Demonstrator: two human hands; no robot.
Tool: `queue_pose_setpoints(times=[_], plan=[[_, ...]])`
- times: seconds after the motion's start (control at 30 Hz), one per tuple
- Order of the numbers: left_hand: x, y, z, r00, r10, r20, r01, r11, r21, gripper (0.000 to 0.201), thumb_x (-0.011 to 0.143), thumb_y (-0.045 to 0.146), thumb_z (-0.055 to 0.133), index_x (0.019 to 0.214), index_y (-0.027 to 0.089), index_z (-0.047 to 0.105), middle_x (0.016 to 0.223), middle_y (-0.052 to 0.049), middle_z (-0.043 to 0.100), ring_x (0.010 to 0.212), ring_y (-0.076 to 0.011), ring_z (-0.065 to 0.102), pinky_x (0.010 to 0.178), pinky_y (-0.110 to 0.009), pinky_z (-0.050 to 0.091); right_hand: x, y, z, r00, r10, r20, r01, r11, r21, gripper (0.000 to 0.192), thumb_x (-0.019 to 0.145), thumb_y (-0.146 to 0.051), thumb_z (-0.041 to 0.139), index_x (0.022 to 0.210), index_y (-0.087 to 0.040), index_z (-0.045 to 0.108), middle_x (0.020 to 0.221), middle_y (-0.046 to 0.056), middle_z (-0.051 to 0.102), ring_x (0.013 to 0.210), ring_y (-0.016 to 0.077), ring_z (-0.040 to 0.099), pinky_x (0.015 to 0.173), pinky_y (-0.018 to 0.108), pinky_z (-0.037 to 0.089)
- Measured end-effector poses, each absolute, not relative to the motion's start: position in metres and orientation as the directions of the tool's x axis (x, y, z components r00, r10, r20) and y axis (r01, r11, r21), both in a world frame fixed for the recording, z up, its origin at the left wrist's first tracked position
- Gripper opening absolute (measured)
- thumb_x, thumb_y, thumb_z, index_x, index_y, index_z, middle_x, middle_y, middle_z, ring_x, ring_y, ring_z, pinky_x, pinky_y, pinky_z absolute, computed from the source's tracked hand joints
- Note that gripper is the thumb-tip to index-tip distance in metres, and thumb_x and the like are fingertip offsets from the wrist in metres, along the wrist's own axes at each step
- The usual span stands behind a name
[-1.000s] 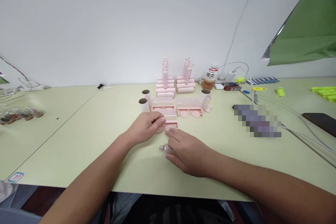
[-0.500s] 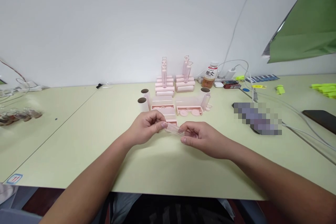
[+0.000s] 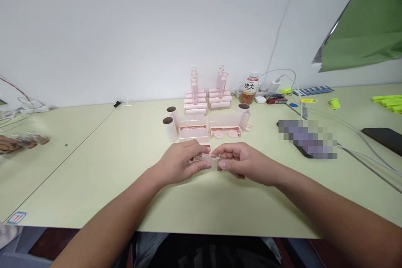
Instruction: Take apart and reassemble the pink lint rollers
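Pale green matte surface [image 3: 94, 163], wide and smooth, carrying everything within easy reach. At twelve o'clock, against the wall, two stacks of pink rollers [image 3: 207, 102], cylinders piled flat so as not to roll, with slim pink handles standing up from them. Just nearer, two pink plastic trays [image 3: 209, 130], shallow and rectangular, lying side by side with round discs in them. Flanking these, cardboard tubes [image 3: 170, 127] at eleven o'clock and one more at one o'clock, stood on end, dull brown inside. At one o'clock, an amber drinks bottle [image 3: 249, 90] and white cables. Close in, left hand [image 3: 180, 163] and right hand [image 3: 245, 163] meeting above the surface, each grip pinched on one end of a small clear-pink plastic tube [image 3: 209, 158], held level between fingertips, glossy and translucent, steadied from both sides.
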State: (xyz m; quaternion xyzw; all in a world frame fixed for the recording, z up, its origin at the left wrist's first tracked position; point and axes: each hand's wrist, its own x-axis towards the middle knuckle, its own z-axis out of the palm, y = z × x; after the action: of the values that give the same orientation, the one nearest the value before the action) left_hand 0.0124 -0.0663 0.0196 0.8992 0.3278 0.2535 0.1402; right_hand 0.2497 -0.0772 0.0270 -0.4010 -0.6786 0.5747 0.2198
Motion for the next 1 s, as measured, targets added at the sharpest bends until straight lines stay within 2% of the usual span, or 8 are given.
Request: queue_pose_setpoints(times=[0.1,0.27,0.5,0.63,0.7,0.83,0.9,1.0], plan=[[0.010,-0.065,0.018,0.584,0.721,0.375,0.541,-0.689,0.482,0.032,0.091,0.045,0.056,0.106,0.018,0.065,0.081,-0.004,0.067,0.068,-0.0144,0.059,0.063,-0.026,0.044,0.259,-0.072,0.033,-0.548,0.811,-0.205,0.346,-0.003,-0.938,0.040,0.085,-0.055,0.059,0.081,-0.015,0.062,0.069,0.001,0.059,0.047,0.0068,0.038,0.045,0.022,0.028],[0.007,-0.062,0.019,0.548,0.766,0.337,0.520,-0.627,0.580,0.030,0.092,0.045,0.052,0.098,0.018,0.066,0.073,-0.001,0.064,0.063,-0.0127,0.055,0.060,-0.024,0.041,0.263,-0.067,0.028,-0.554,0.811,-0.190,0.276,-0.036,-0.960,0.055,0.086,-0.070,0.047,0.070,-0.018,0.052,0.050,-0.005,0.045,0.040,0.0069,0.030,0.042,0.022,0.022],[0.009,-0.064,0.023,0.472,0.848,0.240,0.341,-0.427,0.837,0.046,0.096,0.053,0.040,0.080,0.016,0.062,0.063,0.000,0.056,0.058,-0.0112,0.049,0.055,-0.023,0.039,0.260,-0.074,0.026,-0.611,0.789,0.065,0.201,0.234,-0.951,0.058,0.091,-0.069,0.040,0.065,-0.019,0.049,0.052,-0.002,0.047,0.046,0.0100,0.041,0.047,0.025,0.034],[0.008,-0.059,0.021,0.418,0.893,0.170,0.199,-0.272,0.941,0.051,0.090,0.061,0.045,0.071,0.015,0.059,0.050,0.004,0.042,0.044,-0.0076,0.035,0.043,-0.022,0.028,0.270,-0.074,0.030,-0.480,0.846,0.234,0.002,0.268,-0.963,0.047,0.090,-0.062,0.050,0.069,-0.021,0.050,0.051,-0.002,0.048,0.044,0.0122,0.043,0.047,0.028,0.037],[0.000,-0.053,0.025,0.292,0.927,0.234,0.143,-0.284,0.948,0.045,0.083,0.059,0.059,0.071,0.015,0.060,0.049,0.003,0.046,0.042,-0.0075,0.038,0.041,-0.022,0.029,0.275,-0.070,0.030,-0.390,0.883,0.263,-0.027,0.275,-0.961,0.041,0.087,-0.060,0.057,0.077,-0.020,0.056,0.051,-0.003,0.049,0.043,0.0131,0.044,0.045,0.029,0.037],[-0.028,-0.039,0.041,-0.064,0.936,0.345,0.018,-0.345,0.938,0.033,0.071,0.047,0.073,0.073,0.017,0.061,0.050,0.005,0.046,0.042,-0.0076,0.038,0.042,-0.022,0.030,0.277,-0.060,0.029,-0.287,0.929,0.233,0.106,0.273,-0.956,0.040,0.081,-0.058,0.066,0.082,-0.019,0.062,0.050,-0.003,0.048,0.045,0.0137,0.047,0.047,0.028,0.038],[-0.039,-0.034,0.047,-0.117,0.942,0.314,0.109,-0.302,0.947,0.030,0.069,0.044,0.074,0.069,0.017,0.061,0.052,0.005,0.043,0.044,-0.0067,0.035,0.043,-0.022,0.028,0.274,-0.058,0.028,-0.261,0.942,0.210,0.202,0.266,-0.942,0.042,0.081,-0.060,0.065,0.082,-0.018,0.064,0.052,-0.002,0.048,0.048,0.0134,0.047,0.049,0.028,0.039],[-0.045,-0.029,0.047,-0.130,0.951,0.280,0.402,-0.208,0.892,0.029,0.066,0.042,0.077,0.067,0.017,0.063,0.056,0.004,0.044,0.048,-0.0076,0.037,0.046,-0.023,0.029,0.268,-0.058,0.028,-0.259,0.945,0.200,0.320,0.280,-0.905,0.045,0.083,-0.062,0.059,0.091,-0.018,0.066,0.055,-0.002,0.050,0.051,0.0137,0.048,0.051,0.027,0.040]])
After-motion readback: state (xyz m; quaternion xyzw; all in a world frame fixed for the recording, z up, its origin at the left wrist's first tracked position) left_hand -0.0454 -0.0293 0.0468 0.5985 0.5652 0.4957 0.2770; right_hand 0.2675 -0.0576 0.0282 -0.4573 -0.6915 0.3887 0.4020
